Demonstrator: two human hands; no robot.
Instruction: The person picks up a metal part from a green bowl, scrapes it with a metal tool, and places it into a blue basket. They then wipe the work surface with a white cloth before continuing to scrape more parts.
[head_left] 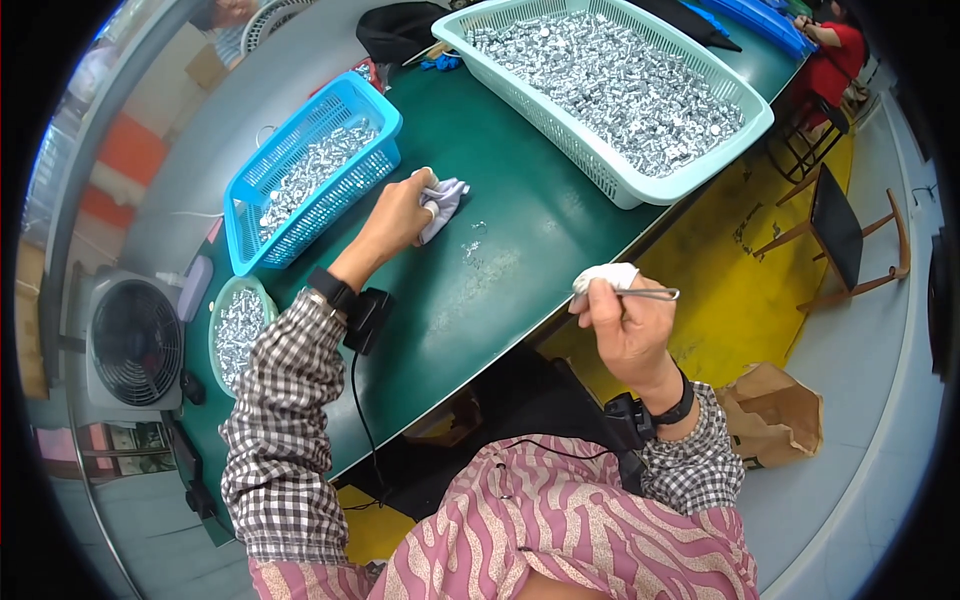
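Note:
My left hand [402,210] is closed on a pale lilac cloth [446,208], which lies against the green tabletop to the right of the blue basket [290,245]. White wraps cover some of its fingertips. Over the table's front edge, my right hand [632,325] is raised and closed around thin metal tweezers [655,294]. White material also wraps its fingers, hiding the tips. Beside the cloth, tiny silvery bits [472,250] are scattered on the table. Small silvery metal parts [325,170] partly fill the blue basket.
A large pale green basket [600,170] heaped with metal parts stands at the back right. Left of my sleeve sit a small green basket [268,300] of parts and a fan [136,338]. A chair [840,225] and paper bag [775,410] are at right; another person [838,55] sits beyond.

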